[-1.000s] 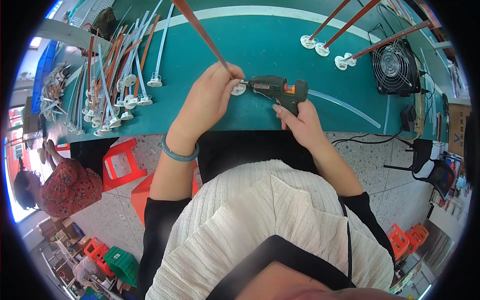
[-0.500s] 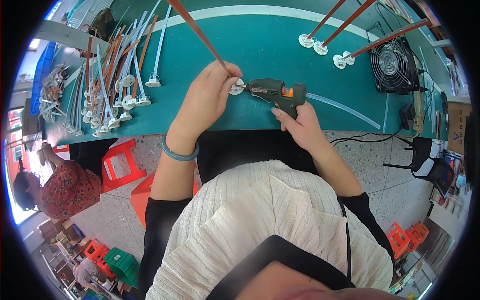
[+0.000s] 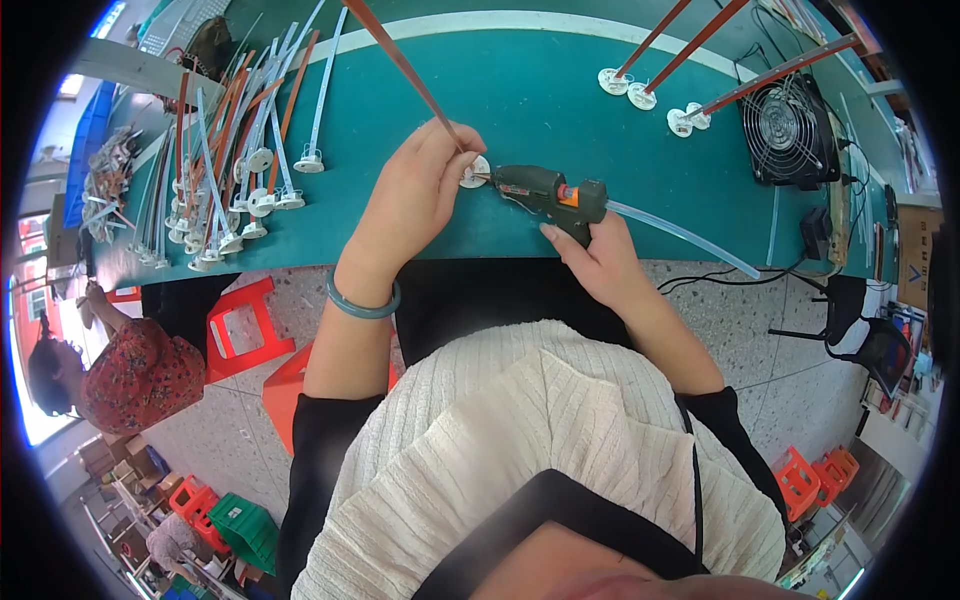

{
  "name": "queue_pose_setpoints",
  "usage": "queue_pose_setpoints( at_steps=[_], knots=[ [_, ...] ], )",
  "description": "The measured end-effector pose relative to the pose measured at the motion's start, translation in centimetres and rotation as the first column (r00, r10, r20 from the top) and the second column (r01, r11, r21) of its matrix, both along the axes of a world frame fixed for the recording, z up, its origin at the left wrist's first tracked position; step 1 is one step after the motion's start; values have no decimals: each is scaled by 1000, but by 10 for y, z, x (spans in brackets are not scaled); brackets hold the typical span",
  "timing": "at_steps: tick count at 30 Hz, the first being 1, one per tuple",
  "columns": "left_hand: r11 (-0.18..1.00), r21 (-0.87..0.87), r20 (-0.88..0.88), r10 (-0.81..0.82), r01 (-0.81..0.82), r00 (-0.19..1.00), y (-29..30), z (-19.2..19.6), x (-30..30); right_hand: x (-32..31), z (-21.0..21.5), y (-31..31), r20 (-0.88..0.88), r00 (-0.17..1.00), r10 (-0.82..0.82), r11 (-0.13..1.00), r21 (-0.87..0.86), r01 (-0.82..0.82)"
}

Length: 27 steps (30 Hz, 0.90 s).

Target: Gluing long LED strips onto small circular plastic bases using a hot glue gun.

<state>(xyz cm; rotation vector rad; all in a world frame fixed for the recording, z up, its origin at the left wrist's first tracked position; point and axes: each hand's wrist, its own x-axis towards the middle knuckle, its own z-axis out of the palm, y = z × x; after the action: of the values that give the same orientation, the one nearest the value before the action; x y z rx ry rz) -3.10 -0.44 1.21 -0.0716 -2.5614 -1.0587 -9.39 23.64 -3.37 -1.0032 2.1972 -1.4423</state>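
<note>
My left hand (image 3: 425,185) pinches the lower end of a long reddish-brown strip (image 3: 400,62), which rises toward the far edge. At the foot of that strip sits a round white base (image 3: 474,172), partly hidden by my fingers. My right hand (image 3: 605,262) grips a dark green hot glue gun (image 3: 540,188) by its handle. The gun's nozzle points left and meets the white base, or lies very close to it. From the back of the gun a long clear glue stick (image 3: 690,238) trails to the right.
Many strips with white round bases (image 3: 225,190) stand bunched at left on the green table (image 3: 520,90). Several more strips on bases (image 3: 642,95) stand at far right, beside a black fan (image 3: 790,130). Cables (image 3: 715,275) hang at the right edge. A person (image 3: 140,375) sits at left.
The glue gun has tilted, its rear end dropping slightly nearer to me, and my right hand has moved down a little. My left hand keeps its place on the strip.
</note>
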Motion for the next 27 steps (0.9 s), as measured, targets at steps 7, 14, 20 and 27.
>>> queue_pose_setpoints(
  at_steps=[7,14,20,27],
  knots=[
    [1000,-11,-19,-5,5,1000,0,-1,-1,7,5,0,-181,983,-40,998,46,49],
    [1000,-13,-4,-7,7,1000,3,0,-1,10,20,-1,-158,987,-1,990,139,23],
    [1000,-23,-3,11,-12,1000,5,0,0,13,31,-4,-270,962,35,978,209,23],
    [999,-33,-21,12,-12,1000,3,6,-3,12,19,14,-118,992,-44,999,-17,42]
  ],
)
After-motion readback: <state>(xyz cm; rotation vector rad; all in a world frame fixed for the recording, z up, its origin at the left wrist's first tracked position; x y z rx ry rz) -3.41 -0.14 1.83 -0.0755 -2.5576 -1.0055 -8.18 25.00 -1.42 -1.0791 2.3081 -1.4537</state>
